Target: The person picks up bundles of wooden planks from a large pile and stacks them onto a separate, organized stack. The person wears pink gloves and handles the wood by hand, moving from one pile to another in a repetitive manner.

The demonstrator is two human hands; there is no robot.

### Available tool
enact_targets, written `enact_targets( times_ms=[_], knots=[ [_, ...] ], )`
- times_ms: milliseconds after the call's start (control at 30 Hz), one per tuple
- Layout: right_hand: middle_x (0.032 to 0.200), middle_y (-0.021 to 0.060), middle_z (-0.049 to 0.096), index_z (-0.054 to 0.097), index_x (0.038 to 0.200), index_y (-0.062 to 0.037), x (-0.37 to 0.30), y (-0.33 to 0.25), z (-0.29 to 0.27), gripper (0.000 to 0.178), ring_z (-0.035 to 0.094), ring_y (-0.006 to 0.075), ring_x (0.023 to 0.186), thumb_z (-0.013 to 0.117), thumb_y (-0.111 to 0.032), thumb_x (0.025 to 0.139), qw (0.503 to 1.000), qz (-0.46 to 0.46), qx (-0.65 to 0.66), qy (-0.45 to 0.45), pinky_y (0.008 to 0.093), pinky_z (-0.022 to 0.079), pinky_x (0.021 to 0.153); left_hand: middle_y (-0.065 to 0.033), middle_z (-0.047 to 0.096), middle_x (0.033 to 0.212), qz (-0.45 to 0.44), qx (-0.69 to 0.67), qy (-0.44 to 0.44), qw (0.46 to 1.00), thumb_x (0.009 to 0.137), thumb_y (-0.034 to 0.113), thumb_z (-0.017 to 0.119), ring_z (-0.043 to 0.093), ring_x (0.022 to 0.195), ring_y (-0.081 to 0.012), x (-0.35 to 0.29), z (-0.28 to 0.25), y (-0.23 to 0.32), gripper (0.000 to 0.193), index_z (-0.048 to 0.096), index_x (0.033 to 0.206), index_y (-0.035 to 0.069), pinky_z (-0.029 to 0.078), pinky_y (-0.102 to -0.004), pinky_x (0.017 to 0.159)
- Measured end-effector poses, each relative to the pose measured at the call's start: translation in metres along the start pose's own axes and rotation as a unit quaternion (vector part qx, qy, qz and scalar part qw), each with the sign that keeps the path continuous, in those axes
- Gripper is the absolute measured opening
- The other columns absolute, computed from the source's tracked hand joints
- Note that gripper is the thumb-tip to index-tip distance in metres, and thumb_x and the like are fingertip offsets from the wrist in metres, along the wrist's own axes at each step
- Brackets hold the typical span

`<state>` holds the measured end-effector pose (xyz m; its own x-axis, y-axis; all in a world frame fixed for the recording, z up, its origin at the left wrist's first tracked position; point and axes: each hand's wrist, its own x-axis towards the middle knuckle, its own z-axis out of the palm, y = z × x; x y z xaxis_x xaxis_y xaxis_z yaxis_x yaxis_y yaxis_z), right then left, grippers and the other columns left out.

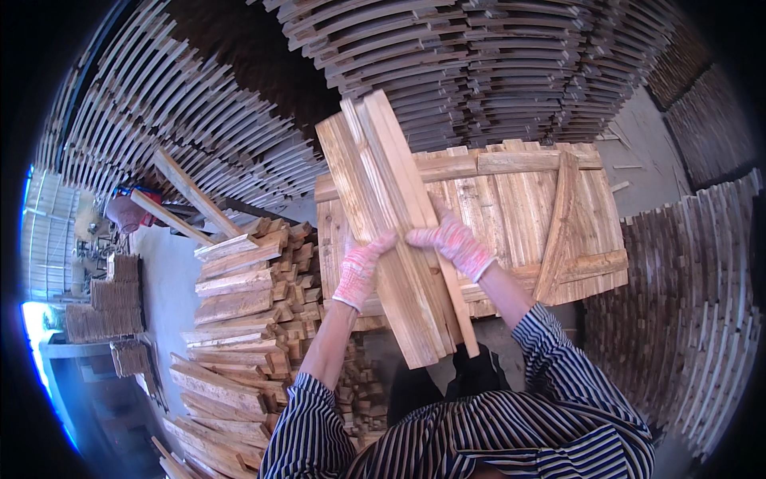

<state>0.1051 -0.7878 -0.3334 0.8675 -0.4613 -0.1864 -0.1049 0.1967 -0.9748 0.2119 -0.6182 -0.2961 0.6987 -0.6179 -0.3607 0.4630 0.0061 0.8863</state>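
Both my hands, in pink and white knit gloves, grip a bundle of several wooden boards (375, 199) held lengthwise in front of me. My left hand (363, 267) wraps the bundle's left edge, thumb across the top. On the right edge my right hand (455, 241) clasps it, its thumb pointing to the other thumb. The fingers beneath are hidden. Behind the bundle lies a wooden panel (511, 203) of side-by-side boards, with crosspieces along both long edges and a slanted brace (558, 223) on its right part.
A tall pile of loose boards (235, 299) stands close on the left, with two long slats (191, 191) jutting from its far end. Stacked panels (447, 64) rise at the back, and more stacks (686, 295) stand at the right. Concrete floor (163, 279) shows at the left.
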Motion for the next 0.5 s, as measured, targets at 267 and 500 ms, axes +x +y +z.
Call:
enact_targets(
  times_ms=[267, 500],
  knots=[
    [0.118, 0.0238, 0.063, 0.041, 0.143, 0.0017, 0.005, -0.004, 0.0, 0.09, 0.066, 0.0317, 0.101, 0.087, -0.017, 0.068, 0.946, 0.166, -0.219, 0.171, 0.0406, 0.061, 0.085, -0.0123, 0.066, 0.13, -0.167, 0.045, -0.017, 0.985, 0.085, 0.041, 0.081, 0.059, 0.124, -0.0251, 0.052, -0.094, -0.076, 0.065, 0.062, 0.136, 0.004, 0.044, -0.0414, 0.11],
    [0.146, 0.0322, 0.045, 0.015, 0.159, -0.0001, 0.028, 0.092, -0.044, 0.114, 0.051, 0.0446, 0.132, 0.085, -0.038, 0.077, 0.823, 0.162, -0.486, 0.245, 0.0443, 0.045, 0.109, -0.0205, 0.063, 0.13, -0.048, 0.246, 0.09, 0.964, 0.088, 0.027, 0.082, 0.062, 0.119, -0.0264, 0.098, -0.178, -0.124, 0.086, 0.034, 0.151, -0.006, 0.05, -0.0374, 0.104]
  ],
)
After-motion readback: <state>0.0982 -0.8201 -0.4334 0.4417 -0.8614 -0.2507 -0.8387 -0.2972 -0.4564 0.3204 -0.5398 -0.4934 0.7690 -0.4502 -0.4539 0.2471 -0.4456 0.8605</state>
